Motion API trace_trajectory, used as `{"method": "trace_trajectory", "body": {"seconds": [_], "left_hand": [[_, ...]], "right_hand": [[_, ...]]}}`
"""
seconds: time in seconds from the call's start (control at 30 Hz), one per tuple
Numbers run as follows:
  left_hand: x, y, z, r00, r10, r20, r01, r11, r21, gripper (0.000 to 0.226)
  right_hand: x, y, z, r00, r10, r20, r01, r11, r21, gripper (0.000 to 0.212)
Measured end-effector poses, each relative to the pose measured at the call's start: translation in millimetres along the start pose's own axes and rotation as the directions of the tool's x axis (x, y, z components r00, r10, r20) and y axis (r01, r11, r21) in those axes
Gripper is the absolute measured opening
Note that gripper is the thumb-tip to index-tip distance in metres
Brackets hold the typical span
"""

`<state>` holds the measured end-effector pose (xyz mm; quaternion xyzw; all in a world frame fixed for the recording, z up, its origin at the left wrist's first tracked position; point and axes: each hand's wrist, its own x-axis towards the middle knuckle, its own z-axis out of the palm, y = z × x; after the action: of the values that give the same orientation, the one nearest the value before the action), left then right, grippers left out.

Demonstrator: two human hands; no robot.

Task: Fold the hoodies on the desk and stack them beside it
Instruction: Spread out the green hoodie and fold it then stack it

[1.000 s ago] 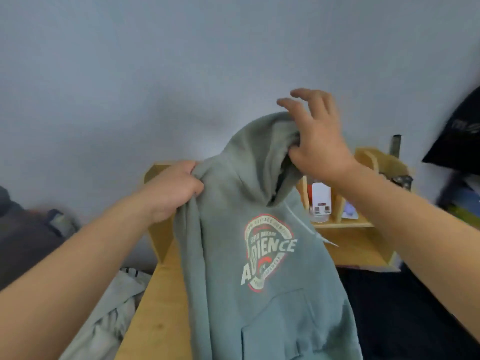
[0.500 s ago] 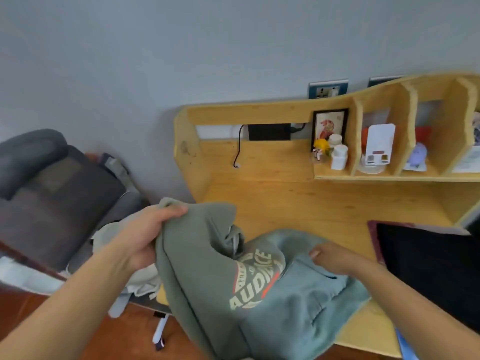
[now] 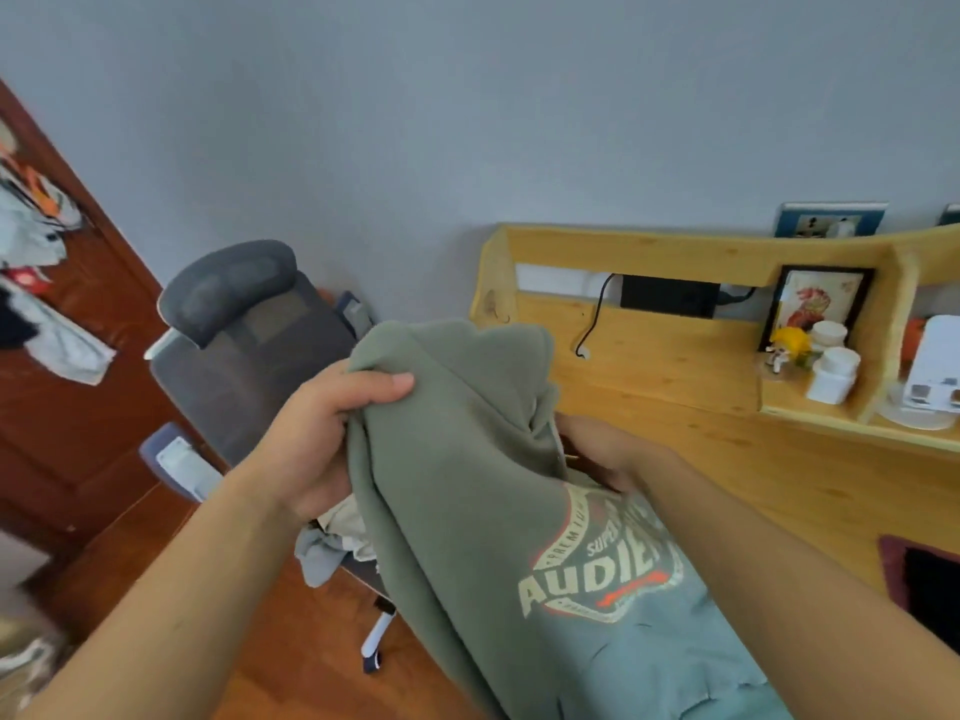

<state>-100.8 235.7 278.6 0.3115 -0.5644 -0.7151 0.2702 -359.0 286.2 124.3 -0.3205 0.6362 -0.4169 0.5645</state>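
Observation:
A grey-green hoodie with a cream and red "AUDIENCE" print hangs bunched between my hands, over the left end of the wooden desk. My left hand grips its upper left edge, thumb on top of the fabric. My right hand is half buried in the folds near the neck, holding the cloth; its fingers are hidden. The hoodie's lower part drops out of view at the bottom.
A grey office chair stands left of the desk with pale clothes on its seat. A brown door with hanging items is far left. Desk shelves hold a picture frame, white jars. A dark item lies at right.
The hoodie went from held up high to lowered and bunched over the desk's left end. My view has swung left toward the chair, and my right hand moved up to the neck area.

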Motion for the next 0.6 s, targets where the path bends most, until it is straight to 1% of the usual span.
{"method": "trace_trajectory", "body": {"seconds": [0.07,0.1,0.13,0.2,0.27,0.3,0.37,0.43,0.47,0.53,0.6], "left_hand": [[-3,10,-16,0.999,0.023,0.034,-0.022,0.999,-0.025,0.041],[-3,14,-24,0.999,0.034,0.033,-0.033,0.999,-0.035,0.048],[-4,19,-31,0.999,0.035,0.017,-0.034,0.998,-0.054,0.051],[-1,24,-46,0.999,0.030,-0.038,-0.033,0.996,-0.078,0.038],[-2,28,-56,0.997,0.031,-0.066,-0.036,0.996,-0.085,0.033],[-1,28,-59,0.997,0.037,-0.064,-0.043,0.995,-0.094,0.034],[3,28,-58,0.998,0.045,-0.042,-0.049,0.992,-0.116,0.038],[10,30,-45,0.999,0.030,-0.015,-0.031,0.993,-0.111,0.040],[13,32,-36,1.000,0.019,-0.005,-0.020,0.996,-0.092,0.039],[19,38,-16,0.999,0.020,0.028,-0.019,0.999,-0.039,0.036],[23,48,1,0.996,0.036,0.081,-0.037,0.999,0.017,0.032]], "right_hand": [[1,-3,12,0.995,-0.016,0.099,0.000,0.988,0.157,0.043],[-2,-2,19,0.984,-0.014,0.175,-0.020,0.981,0.191,0.044],[-5,-2,23,0.969,-0.010,0.248,-0.036,0.983,0.179,0.043],[-21,-2,13,0.935,-0.044,0.352,0.019,0.997,0.074,0.038],[-39,-5,-17,0.900,-0.068,0.430,0.083,0.996,-0.016,0.040],[-46,-6,-31,0.900,-0.060,0.431,0.075,0.997,-0.018,0.040],[-54,-5,-40,0.945,-0.060,0.323,0.064,0.998,-0.001,0.032],[-51,-1,-23,0.975,-0.142,0.172,0.149,0.988,-0.030,0.024],[-50,-1,-9,0.975,-0.196,0.108,0.202,0.979,-0.043,0.024],[-48,-7,13,0.970,-0.242,0.021,0.242,0.970,0.004,0.032],[-48,-23,10,0.985,-0.169,-0.029,0.171,0.978,0.123,0.051]]}}
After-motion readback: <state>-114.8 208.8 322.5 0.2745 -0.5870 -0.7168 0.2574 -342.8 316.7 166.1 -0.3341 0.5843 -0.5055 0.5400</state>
